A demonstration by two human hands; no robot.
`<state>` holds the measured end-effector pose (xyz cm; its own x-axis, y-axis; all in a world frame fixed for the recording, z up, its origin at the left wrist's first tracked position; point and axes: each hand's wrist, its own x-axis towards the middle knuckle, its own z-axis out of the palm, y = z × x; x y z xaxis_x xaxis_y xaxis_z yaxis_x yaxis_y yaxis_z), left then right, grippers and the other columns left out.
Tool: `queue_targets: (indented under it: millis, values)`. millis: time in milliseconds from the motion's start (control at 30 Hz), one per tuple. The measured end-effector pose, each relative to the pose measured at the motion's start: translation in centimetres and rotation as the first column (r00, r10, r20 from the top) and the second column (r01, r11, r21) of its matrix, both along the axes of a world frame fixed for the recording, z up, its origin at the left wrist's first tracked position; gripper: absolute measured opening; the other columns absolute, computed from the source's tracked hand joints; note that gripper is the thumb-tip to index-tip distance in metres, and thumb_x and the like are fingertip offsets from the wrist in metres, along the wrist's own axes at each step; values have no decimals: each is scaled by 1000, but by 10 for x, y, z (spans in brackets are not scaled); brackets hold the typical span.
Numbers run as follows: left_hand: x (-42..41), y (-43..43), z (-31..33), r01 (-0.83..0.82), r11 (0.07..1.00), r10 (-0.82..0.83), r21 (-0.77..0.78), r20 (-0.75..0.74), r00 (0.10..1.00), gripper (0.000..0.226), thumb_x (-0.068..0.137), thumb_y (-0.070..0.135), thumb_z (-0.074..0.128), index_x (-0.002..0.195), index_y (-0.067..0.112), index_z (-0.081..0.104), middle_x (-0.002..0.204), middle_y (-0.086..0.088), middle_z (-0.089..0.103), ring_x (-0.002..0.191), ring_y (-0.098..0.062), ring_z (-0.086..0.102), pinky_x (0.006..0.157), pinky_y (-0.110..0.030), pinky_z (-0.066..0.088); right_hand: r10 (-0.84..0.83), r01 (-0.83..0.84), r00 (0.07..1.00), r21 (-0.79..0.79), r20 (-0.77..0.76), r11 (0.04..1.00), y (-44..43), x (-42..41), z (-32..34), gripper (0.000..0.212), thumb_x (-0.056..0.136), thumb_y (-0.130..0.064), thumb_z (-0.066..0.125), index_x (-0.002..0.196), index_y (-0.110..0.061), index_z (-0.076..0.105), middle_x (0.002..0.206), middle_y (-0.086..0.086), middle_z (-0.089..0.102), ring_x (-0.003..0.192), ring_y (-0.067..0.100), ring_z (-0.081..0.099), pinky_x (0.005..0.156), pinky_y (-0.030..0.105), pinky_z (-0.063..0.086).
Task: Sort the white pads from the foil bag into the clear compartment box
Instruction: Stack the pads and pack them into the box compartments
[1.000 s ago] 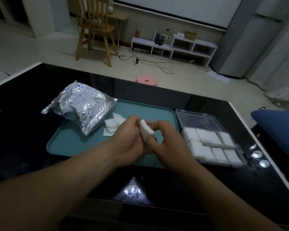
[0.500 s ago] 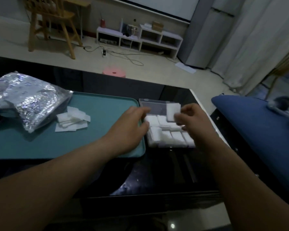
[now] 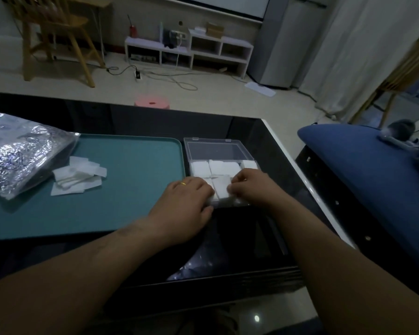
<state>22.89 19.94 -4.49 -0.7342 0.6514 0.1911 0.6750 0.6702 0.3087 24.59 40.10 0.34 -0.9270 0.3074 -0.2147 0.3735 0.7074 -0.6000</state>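
A square white pad is pinched at its right edge by the right hand and held at a near-row cell of the clear plastic compartment box, probably for flat seating. The left hand is bent over the box's near-left corner, apparently steadying it; whether anything is gripped cannot be told. The near cells are hidden by both hands.
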Motion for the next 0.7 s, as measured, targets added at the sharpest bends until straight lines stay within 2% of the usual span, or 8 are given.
queue_targets:
  millis: [133, 200, 267, 367, 467, 533, 600, 700]
  values:
    - [0, 0, -2, 5, 1000, -5, 24, 7, 1000, 45, 93, 44, 52, 136, 31, 53, 135, 7, 55, 130, -18, 47, 108, -42, 37, -45, 51, 995, 69, -88, 996, -2, -1, -8, 21, 86, -26, 75, 103, -18, 65, 95, -2, 69, 87, 15, 67, 83, 40, 59]
    - [1, -1, -2, 14, 1000, -14, 18, 0, 1000, 47, 94, 43, 52, 140, 34, 52, 138, 8, 53, 132, -17, 45, 109, -41, 35, -41, 49, 994, 75, -102, 996, -4, -2, -11, 23, 85, -35, 74, 102, -27, 61, 95, -5, 69, 85, 15, 69, 82, 43, 61]
    - [2, -3, 0, 17, 1000, -17, 23, -2, 1000, 46, 95, 44, 51, 140, 35, 53, 141, 6, 51, 135, -18, 44, 111, -42, 34, -21, 34, 993, 112, -114, 993, -7, -1, -11, 21, 86, -40, 74, 101, -31, 61, 94, -8, 68, 85, 13, 68, 84, 45, 61]
    - [1, -12, 8, -11, 997, 13, 79, -25, 1000, 46, 95, 45, 52, 140, 34, 56, 144, 4, 52, 137, -19, 45, 111, -43, 34, -30, 56, 971, 102, -238, 993, -12, -2, -4, 18, 95, -39, 70, 105, -25, 64, 94, -9, 66, 85, 9, 65, 85, 39, 59]
    - [-5, -36, 18, -79, 987, 84, 138, -31, 996, 45, 92, 47, 50, 131, 30, 64, 135, 3, 59, 128, -21, 53, 106, -42, 40, -31, 57, 953, 79, -301, 995, -21, -3, 5, 12, 97, -33, 68, 97, -22, 65, 92, -9, 66, 89, 12, 65, 82, 36, 54]
    - [-8, -62, 22, -148, 976, 150, 158, -5, 989, 46, 88, 50, 46, 122, 28, 67, 125, 3, 61, 120, -23, 57, 102, -42, 45, 10, 32, 957, 138, -290, 990, -32, -6, 7, 11, 96, -31, 68, 93, -20, 67, 89, -9, 67, 89, 16, 64, 76, 33, 45]
    - [-11, -86, 25, -205, 972, 202, 113, 41, 979, 47, 88, 53, 42, 119, 27, 67, 121, 2, 61, 116, -23, 58, 100, -42, 47, 54, 2, 954, 188, -294, 982, -47, -9, 8, 11, 95, -29, 69, 88, -20, 67, 86, -7, 67, 88, 18, 63, 72, 30, 38]
    - [-14, -134, 19, -272, 962, 271, -2, 94, 958, 48, 89, 55, 40, 119, 26, 66, 121, 0, 62, 115, -24, 59, 100, -42, 46, 213, -158, 933, 202, -291, 966, -97, -24, 4, 12, 94, -30, 70, 85, -23, 66, 84, -9, 67, 85, 17, 65, 72, 29, 39]
